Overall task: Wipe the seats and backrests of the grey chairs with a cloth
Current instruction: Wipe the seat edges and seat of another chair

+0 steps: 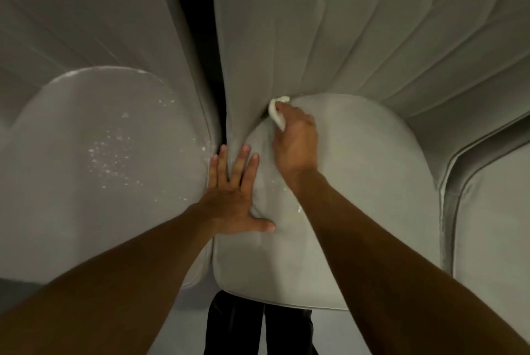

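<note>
Two grey upholstered chairs stand side by side. The middle chair's seat (358,182) lies under both hands, and its ribbed backrest (329,33) rises behind. My right hand (295,139) is shut on a small white cloth (276,113), pressed into the crease where seat meets backrest at the seat's far left corner. My left hand (235,194) lies flat with fingers spread on the seat's left edge, beside the gap between the chairs. The left chair's seat (86,139) carries scattered white specks (111,156).
A third grey chair (493,211) stands at the right edge. A dark narrow gap (213,67) runs between the left and middle backrests. Dark chair legs (238,326) and a pale floor (186,320) show below the seats.
</note>
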Tool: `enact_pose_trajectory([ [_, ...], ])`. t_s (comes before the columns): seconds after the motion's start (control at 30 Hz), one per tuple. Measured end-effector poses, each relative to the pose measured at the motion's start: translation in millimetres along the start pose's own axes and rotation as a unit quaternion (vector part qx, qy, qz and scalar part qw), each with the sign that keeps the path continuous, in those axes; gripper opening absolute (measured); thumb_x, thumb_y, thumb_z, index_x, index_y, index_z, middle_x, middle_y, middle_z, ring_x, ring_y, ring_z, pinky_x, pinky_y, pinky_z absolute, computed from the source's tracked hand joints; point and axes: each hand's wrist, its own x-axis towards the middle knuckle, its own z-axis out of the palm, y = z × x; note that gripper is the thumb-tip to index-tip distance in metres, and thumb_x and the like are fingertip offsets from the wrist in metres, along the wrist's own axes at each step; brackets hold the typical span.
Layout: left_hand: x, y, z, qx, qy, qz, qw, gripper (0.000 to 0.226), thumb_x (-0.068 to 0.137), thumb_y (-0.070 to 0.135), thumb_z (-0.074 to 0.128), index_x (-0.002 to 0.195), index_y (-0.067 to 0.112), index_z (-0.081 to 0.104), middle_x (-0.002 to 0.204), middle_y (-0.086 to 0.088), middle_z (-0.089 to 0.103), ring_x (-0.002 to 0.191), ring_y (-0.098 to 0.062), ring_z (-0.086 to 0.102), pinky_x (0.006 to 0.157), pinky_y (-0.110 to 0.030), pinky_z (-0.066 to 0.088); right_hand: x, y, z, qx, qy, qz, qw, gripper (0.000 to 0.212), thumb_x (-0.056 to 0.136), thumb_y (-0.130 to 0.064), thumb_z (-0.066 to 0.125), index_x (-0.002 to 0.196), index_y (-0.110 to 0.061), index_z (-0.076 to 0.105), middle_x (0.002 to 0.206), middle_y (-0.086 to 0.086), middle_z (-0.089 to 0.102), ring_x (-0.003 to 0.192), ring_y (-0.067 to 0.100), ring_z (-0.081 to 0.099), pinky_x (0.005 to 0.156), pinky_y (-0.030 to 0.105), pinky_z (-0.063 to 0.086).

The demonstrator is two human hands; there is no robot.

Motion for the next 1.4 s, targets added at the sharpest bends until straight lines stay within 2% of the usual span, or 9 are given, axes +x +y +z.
enact_pose_trajectory([
  [0.3,-8,-2,5,-0.024,0.067,0.014,0.997,0.147,0.063,0.096,0.052,0.145,0.023,-0.045,0.147,-0.001,-0.057,0.133,-0.035,-0.055,0.107,-0.046,-0.039,-22,12,-29,-0.072,-0.207,-0.182,0.958,0.051,0.076,0.009,0.060,0.118,-0.017,0.070,0.116,0.002,0.069,0.090,0.028,0.058,0.085,0.035,0.048],
  [0.47,-9,-2,7,-0.010,0.098,0.017,0.995,0.146,0.064,0.097,0.050,0.149,0.020,-0.040,0.149,-0.002,-0.055,0.135,-0.036,-0.052,0.108,-0.046,-0.039,-14,27,-52,0.036,0.071,0.099,0.992,0.042,0.087,0.002,0.058,0.127,-0.008,0.063,0.119,0.010,0.065,0.108,0.029,0.060,0.101,0.032,0.044],
  [0.53,-8,-2,11,-0.006,0.112,0.018,0.994,0.145,0.065,0.096,0.050,0.151,0.020,-0.037,0.151,-0.002,-0.053,0.136,-0.037,-0.051,0.111,-0.047,-0.036,-16,30,-48,0.008,0.066,0.141,0.988,0.047,0.089,0.001,0.057,0.134,-0.013,0.058,0.126,0.010,0.059,0.113,0.030,0.055,0.104,0.033,0.041],
  [0.83,-11,-3,17,-0.017,0.167,0.022,0.986,0.144,0.061,0.096,0.052,0.160,0.018,-0.017,0.164,-0.003,-0.032,0.148,-0.037,-0.033,0.123,-0.053,-0.015,-45,23,-35,-0.083,-0.212,-0.196,0.954,0.054,0.074,-0.002,0.046,0.121,-0.018,0.069,0.123,0.007,0.064,0.101,0.028,0.060,0.090,0.023,0.036],
  [1.0,-23,3,26,-0.035,0.178,-0.037,0.983,0.142,0.065,0.095,0.051,0.158,0.015,-0.023,0.165,-0.004,-0.031,0.150,-0.032,-0.032,0.122,-0.060,-0.013,-31,40,-63,-0.056,-0.047,-0.048,0.996,0.048,0.082,-0.004,0.044,0.124,-0.012,0.066,0.118,0.013,0.063,0.098,0.038,0.058,0.090,0.026,0.036],
  [1.07,-29,6,33,-0.058,0.176,-0.064,0.981,0.140,0.066,0.095,0.047,0.156,0.016,-0.026,0.163,-0.002,-0.034,0.149,-0.030,-0.033,0.120,-0.061,-0.015,-27,44,-59,-0.092,-0.072,0.000,0.993,0.044,0.091,-0.010,0.053,0.134,-0.012,0.058,0.129,0.017,0.056,0.107,0.040,0.052,0.096,0.031,0.036],
  [1.2,-27,6,34,-0.077,0.161,-0.080,0.981,0.139,0.066,0.095,0.047,0.155,0.020,-0.030,0.159,0.001,-0.043,0.146,-0.028,-0.040,0.118,-0.063,-0.017,-35,39,-51,-0.176,-0.142,-0.030,0.974,0.050,0.093,-0.009,0.058,0.141,-0.020,0.052,0.144,0.015,0.042,0.119,0.038,0.042,0.106,0.046,0.041],
  [1.3,-25,10,30,-0.072,0.153,-0.075,0.983,0.140,0.068,0.092,0.052,0.155,0.018,-0.029,0.159,-0.003,-0.043,0.146,-0.032,-0.039,0.119,-0.062,-0.017,-33,33,-49,-0.146,-0.136,-0.017,0.980,0.055,0.085,0.004,0.058,0.136,-0.017,0.057,0.134,0.013,0.048,0.114,0.033,0.047,0.103,0.040,0.044],
  [1.4,-26,8,32,-0.066,0.172,-0.069,0.980,0.139,0.069,0.091,0.052,0.155,0.019,-0.029,0.159,-0.004,-0.043,0.146,-0.033,-0.039,0.119,-0.063,-0.014,-42,11,-36,-0.059,-0.196,-0.145,0.968,0.050,0.079,0.006,0.058,0.126,-0.012,0.066,0.119,0.014,0.061,0.105,0.032,0.059,0.096,0.034,0.047],
])
